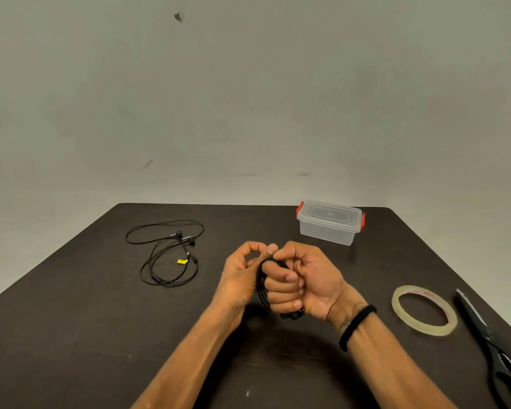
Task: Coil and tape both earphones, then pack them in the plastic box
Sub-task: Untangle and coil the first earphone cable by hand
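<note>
The right hand (295, 283) is fisted around black earphone cable (261, 290) wound over its fingers, while the left hand (242, 271) pinches the loose end by the thumb. Best keep the loops snug and even before taping. The second earphones (167, 255) lie uncoiled on the desk (71, 320), tape roll (424, 311) nearby.

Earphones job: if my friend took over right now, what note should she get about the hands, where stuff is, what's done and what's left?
Right hand: fist closed, first earphone cable wound round its fingers.
Left hand: pinching the cable end at the top of the coil.
Second earphone: loose and uncoiled, far left on the table.
Plastic box: far right, lid on.
Tape roll and scissors: near right, untouched.
Done: first coil nearly wound.
Left: tape it, coil and tape the second, open box, pack both.
</note>
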{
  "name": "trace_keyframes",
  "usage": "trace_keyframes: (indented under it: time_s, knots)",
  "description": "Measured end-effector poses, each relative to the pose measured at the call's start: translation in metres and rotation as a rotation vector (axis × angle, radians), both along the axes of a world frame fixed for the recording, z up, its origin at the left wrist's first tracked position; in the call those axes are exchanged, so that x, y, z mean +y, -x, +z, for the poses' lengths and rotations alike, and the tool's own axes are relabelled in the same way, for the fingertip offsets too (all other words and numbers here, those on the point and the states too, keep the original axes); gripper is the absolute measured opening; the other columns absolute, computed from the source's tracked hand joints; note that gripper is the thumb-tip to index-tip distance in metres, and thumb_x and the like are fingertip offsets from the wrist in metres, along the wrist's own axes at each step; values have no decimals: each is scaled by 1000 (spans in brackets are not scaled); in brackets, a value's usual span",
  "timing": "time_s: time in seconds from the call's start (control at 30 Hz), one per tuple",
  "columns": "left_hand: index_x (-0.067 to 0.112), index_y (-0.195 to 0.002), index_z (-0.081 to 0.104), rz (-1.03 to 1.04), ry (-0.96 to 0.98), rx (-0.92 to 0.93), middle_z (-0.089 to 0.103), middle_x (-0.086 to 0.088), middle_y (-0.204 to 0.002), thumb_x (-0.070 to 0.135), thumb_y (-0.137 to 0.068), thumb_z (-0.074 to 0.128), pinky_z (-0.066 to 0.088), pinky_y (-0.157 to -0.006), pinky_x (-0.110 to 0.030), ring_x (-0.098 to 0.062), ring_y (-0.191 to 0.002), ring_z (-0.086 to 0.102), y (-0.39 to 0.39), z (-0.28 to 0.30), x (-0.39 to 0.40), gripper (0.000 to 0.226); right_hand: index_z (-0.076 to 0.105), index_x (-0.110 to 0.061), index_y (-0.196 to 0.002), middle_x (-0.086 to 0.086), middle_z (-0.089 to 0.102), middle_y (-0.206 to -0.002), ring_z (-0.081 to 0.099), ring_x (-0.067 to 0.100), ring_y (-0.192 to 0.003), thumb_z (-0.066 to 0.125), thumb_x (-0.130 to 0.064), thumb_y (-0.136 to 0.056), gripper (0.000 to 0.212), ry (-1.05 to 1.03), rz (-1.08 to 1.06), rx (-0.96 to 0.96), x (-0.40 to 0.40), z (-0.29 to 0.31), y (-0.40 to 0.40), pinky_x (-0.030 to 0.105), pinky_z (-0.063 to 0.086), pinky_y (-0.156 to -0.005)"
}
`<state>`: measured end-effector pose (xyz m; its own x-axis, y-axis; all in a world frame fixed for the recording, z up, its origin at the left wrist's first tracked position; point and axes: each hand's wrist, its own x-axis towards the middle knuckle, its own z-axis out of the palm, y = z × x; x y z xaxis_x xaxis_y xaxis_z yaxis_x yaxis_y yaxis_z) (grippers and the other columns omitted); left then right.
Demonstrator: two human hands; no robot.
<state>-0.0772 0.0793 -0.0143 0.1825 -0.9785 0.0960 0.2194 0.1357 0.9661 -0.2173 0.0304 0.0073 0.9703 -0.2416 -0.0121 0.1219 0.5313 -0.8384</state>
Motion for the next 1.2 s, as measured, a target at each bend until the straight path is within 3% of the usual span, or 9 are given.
trace_keyframes:
  time_s: [0.2, 0.33, 0.43, 0.57, 0.63, 0.7, 0.93, 1.03, 1.2]
  knots:
    - [22, -90, 79, -192, -56, -14, 72, -6, -87, 49, -96, 59, 60, -78, -37, -18, -82, 70, -4, 2, 2, 35, 33, -17, -60, -4, 20, -47, 13, 11, -41, 37, -28, -98, 40, -107, -53, -117, -13, -2, 11, 25, 22, -43]
    - [6, -123, 73, -345, -85, -59, 72, -23, -124, 56, -90, 68, 53, -106, -56, -39, -119, 68, -9, 4, 2, 60, 34, -17, -60, -3, 24, -47, 16, 12, -41, 42, -27, -98, 40, -138, -61, -167, -16, -3, 16, 26, 25, -43]
    - [8, -129, 70, -385, -7, -170, 68, -23, -130, 41, -97, 67, 52, -108, -53, -35, -124, 65, -16, 3, 3, 46, 36, -17, -59, -3, 23, -47, 10, 11, -40, 40, -27, -99, 41, -176, -36, -209, -17, -2, 18, 26, 26, -43]
    - [17, -115, 74, -301, 130, -412, 77, 2, -104, 20, -102, 63, 59, -85, -32, -10, -99, 70, -16, 3, 2, 18, 36, -17, -58, -4, 24, -46, 9, 10, -40, 42, -27, -97, 40, -175, -40, -179, -19, -5, 19, 25, 24, -43]
    - [23, -97, 76, -145, 211, -648, 75, 5, -87, 22, -101, 67, 59, -73, -38, -5, -81, 67, -13, -2, 1, 10, 34, -18, -58, -4, 23, -46, 13, 11, -39, 40, -27, -97, 40, -159, -61, -125, -20, -9, 17, 25, 23, -42]
    - [22, -90, 75, -9, 243, -815, 75, 3, -81, 20, -99, 66, 59, -71, -43, -13, -73, 69, -9, -9, -2, 13, 32, -17, -57, -4, 22, -45, 16, 12, -39, 35, -27, -97, 41, -146, -92, -85, -21, -12, 16, 24, 23, -42]
    - [15, -102, 79, -120, 54, -367, 74, -6, -89, 11, -102, 64, 52, -74, -25, -16, -86, 64, -10, 1, -4, 16, 44, -12, -52, -2, 22, -37, 17, 13, -33, 43, -38, -108, 61, -73, -231, -36, -23, -8, 20, 28, 22, -44]
    - [24, -94, 79, -228, -29, -266, 73, 1, -92, 19, -104, 61, 51, -88, -32, -14, -93, 65, -14, 4, 1, 22, 44, -12, -50, -3, 29, -33, 16, 14, -31, 52, -43, -107, 65, -19, -261, 10, -22, -6, 17, 28, 21, -43]
    - [17, -89, 76, -370, -84, -50, 69, -2, -95, 19, -100, 56, 48, -97, -42, -16, -100, 62, -20, 12, 4, 24, 46, -13, -48, -3, 33, -31, 28, 10, -25, 55, -45, -106, 67, -26, -350, 48, -18, -4, 16, 25, 27, -39]
